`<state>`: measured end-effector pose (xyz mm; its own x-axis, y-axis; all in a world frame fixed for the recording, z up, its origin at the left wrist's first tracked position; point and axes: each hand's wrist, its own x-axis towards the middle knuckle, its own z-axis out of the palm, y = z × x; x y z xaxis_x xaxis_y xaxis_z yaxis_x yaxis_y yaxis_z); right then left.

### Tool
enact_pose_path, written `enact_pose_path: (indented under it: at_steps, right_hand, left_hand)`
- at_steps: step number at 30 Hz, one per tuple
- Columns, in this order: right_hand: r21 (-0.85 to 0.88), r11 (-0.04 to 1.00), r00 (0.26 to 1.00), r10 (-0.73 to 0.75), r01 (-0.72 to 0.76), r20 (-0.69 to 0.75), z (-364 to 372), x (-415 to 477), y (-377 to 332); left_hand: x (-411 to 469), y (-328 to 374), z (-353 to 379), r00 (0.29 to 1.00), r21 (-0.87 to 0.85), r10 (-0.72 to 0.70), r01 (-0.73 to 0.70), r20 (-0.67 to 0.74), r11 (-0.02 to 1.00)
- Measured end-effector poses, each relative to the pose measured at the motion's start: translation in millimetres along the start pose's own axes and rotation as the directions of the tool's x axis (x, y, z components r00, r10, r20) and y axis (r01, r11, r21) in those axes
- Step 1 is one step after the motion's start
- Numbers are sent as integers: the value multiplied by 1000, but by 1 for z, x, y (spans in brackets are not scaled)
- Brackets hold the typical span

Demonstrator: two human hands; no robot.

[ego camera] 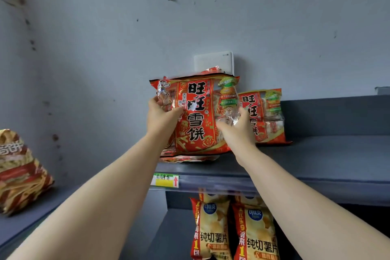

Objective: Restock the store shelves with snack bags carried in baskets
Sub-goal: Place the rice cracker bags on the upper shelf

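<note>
A red snack bag (196, 116) with large black characters stands upright on the top shelf (316, 160), on top of other flat red bags (187, 158). My left hand (161, 118) grips its left edge, thumb on the front. My right hand (237, 127) grips its right edge, fingers curled into the crinkled wrapper. A second red bag of the same kind (267, 116) stands just behind and to the right, against the shelf's back panel. No basket is in view.
A white box (214, 62) is mounted on the grey wall behind the bags. Two yellow chip bags (213, 230) (256, 236) stand on the shelf below. A striped red-gold bag (19, 171) sits on a shelf at left. A yellow-green price tag (165, 180) marks the shelf edge.
</note>
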<state>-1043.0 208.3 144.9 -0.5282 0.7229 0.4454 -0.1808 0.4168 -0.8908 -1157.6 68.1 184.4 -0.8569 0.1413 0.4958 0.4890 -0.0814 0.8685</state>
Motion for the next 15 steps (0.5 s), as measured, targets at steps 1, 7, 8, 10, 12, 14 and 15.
enact_pose_path:
  at_steps: [1, 7, 8, 10, 12, 14, 15]
  right_hand:
    - [-11, 1000, 998, 3, -2, 66, 8, -4, 1]
    - [-281, 959, 932, 127, -29, 340, 36, -22, 24]
    - [-309, 950, 929, 145, -34, 342, 38, -21, 25]
    - [-360, 931, 909, 195, -55, 367, 40, -17, 23]
    - [-418, 907, 901, 221, -49, 374, 40, -14, 20]
    - [-489, 872, 921, 194, -4, 338, 42, -13, 22]
    - [-527, 850, 934, 175, 17, 312, 45, -12, 25]
  left_hand:
    - [2, -5, -12, 998, 13, -28, 28, 58, 1000]
    - [3, -49, -55, 907, 314, -210, 93, 364, 945]
    - [3, -54, -54, 915, 344, -208, 83, 345, 935]
    - [7, -58, -50, 926, 393, -205, 69, 316, 917]
    - [14, -58, -47, 923, 436, -214, 58, 318, 898]
    - [19, -62, -45, 925, 464, -204, 34, 322, 885]
    - [21, -65, -43, 933, 483, -184, 12, 311, 876]
